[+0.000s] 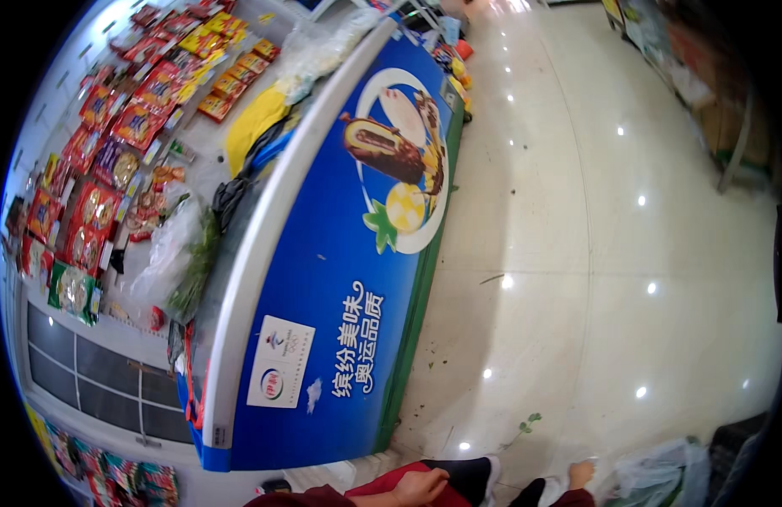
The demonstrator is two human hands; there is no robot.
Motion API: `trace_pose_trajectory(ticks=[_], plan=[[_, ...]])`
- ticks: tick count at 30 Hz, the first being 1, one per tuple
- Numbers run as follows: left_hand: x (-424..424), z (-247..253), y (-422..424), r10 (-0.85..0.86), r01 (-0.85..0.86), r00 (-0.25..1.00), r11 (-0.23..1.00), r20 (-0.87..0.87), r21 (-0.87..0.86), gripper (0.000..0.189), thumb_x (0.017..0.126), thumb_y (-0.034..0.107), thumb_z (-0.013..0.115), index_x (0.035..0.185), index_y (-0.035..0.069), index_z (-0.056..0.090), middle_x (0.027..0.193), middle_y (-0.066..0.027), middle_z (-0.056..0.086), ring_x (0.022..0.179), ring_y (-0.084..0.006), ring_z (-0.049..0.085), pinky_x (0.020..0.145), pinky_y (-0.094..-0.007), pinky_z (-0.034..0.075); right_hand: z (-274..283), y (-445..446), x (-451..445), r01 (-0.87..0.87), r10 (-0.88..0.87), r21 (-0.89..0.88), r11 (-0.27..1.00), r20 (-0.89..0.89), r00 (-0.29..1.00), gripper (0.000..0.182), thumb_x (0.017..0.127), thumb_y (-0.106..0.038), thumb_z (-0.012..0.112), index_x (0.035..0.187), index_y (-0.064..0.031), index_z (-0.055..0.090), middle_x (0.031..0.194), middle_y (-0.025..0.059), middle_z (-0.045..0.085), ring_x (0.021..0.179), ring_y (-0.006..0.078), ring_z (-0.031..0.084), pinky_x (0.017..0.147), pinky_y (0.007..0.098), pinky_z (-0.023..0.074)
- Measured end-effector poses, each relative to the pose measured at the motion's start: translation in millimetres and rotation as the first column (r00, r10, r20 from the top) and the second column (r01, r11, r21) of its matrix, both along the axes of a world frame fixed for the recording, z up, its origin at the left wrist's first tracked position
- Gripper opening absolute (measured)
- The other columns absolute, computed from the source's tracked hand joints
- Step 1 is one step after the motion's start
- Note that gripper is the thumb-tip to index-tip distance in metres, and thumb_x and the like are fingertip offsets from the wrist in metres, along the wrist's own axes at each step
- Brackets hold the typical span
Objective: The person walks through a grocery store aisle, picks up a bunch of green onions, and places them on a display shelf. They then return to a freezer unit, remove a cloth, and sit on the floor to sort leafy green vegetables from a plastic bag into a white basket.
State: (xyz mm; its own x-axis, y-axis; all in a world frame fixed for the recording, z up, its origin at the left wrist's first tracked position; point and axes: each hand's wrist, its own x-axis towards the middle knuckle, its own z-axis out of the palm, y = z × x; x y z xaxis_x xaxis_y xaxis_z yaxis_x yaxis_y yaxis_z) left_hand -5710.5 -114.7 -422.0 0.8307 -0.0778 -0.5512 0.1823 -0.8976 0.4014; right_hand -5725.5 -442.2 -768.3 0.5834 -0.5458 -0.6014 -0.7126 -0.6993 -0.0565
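Note:
My left hand, in a dark red sleeve, is at the bottom of the view with its fingers curled; nothing shows in it. It lies over red cloth at my lap, beside a black trouser leg. My right hand is lower right, small and partly blurred; whether it grips anything is unclear. Just right of it, a clear plastic bag with something green inside is on the floor. A blue chest freezer with a grey rim and ice cream pictures stands before me on the left.
On the freezer top are a plastic bag of green vegetables, a yellow cloth-like item and clear plastic. Packaged food hangs on the wall behind. A leafy sprig lies on the tiled floor. A rack stands upper right.

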Motion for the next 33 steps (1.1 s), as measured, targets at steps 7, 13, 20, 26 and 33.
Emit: trace_pose_trajectory(ticks=[7, 13, 20, 26, 33], plan=[[-66, 74, 9, 0.093, -0.104, 0.99, 0.989, -0.105, -0.105, 0.024, 0.082, 0.026, 0.049, 0.102, 0.012, 0.053, 0.091, -0.0144, 0.062, 0.084, -0.0315, 0.061, 0.07, -0.0433, 0.048, 188, 24, 19, -0.19, 0.047, 0.395, 0.899, 0.345, 0.937, 0.039, 0.06, -0.013, 0.065, 0.096, -0.0039, 0.055, 0.079, 0.0157, 0.059, 0.078, 0.0317, 0.059, 0.07, 0.0397, 0.0477], [-53, 209, 1, 0.122, -0.154, 0.982, 0.959, -0.142, -0.236, 0.025, 0.081, 0.027, 0.049, 0.1, 0.011, 0.055, 0.09, -0.015, 0.062, 0.084, -0.0326, 0.06, 0.073, -0.0429, 0.047, 409, -14, 42, -0.363, 0.213, 0.546, 0.755, 0.319, 0.924, 0.027, 0.067, -0.018, 0.066, 0.09, -0.0043, 0.064, 0.058, 0.0091, 0.059, 0.048, 0.0166, 0.057, 0.048, 0.0305, 0.0463], [-63, 251, 41, 0.566, -0.546, 0.824, 0.805, 0.028, -0.232, 0.026, 0.081, 0.029, 0.049, 0.097, 0.011, 0.059, 0.088, -0.0143, 0.064, 0.081, -0.0333, 0.061, 0.069, -0.0432, 0.047, 531, -54, 73, -0.395, 0.382, 0.484, 0.781, 0.13, 0.915, 0.025, 0.072, -0.023, 0.064, 0.087, -0.0019, 0.065, 0.061, 0.0113, 0.061, 0.051, 0.0167, 0.059, 0.05, 0.0314, 0.0488], [-135, 228, 97, 0.8, -0.785, 0.543, 0.591, 0.255, -0.184, 0.021, 0.082, 0.025, 0.049, 0.088, 0.009, 0.061, 0.078, -0.0175, 0.062, 0.074, -0.0356, 0.06, 0.064, -0.0451, 0.047, 517, -37, 119, -0.587, 0.572, 0.489, 0.645, 0.201, 0.795, 0.031, 0.07, -0.017, 0.062, 0.094, 0.0026, 0.062, 0.064, 0.0103, 0.061, 0.05, 0.0169, 0.058, 0.045, 0.0304, 0.048], [-170, 322, 221, 0.854, -0.964, -0.034, 0.108, 0.519, -0.241, 0.013, 0.079, 0.013, 0.052, 0.087, 0.007, 0.061, 0.083, -0.0142, 0.062, 0.078, -0.0331, 0.06, 0.068, -0.0409, 0.047, 573, 87, 155, -0.555, 0.573, 0.57, 0.606, 0.172, 0.802, 0.023, 0.074, -0.014, 0.061, 0.091, 0.0019, 0.062, 0.062, 0.01, 0.06, 0.048, 0.0151, 0.057, 0.043, 0.0273, 0.048]])
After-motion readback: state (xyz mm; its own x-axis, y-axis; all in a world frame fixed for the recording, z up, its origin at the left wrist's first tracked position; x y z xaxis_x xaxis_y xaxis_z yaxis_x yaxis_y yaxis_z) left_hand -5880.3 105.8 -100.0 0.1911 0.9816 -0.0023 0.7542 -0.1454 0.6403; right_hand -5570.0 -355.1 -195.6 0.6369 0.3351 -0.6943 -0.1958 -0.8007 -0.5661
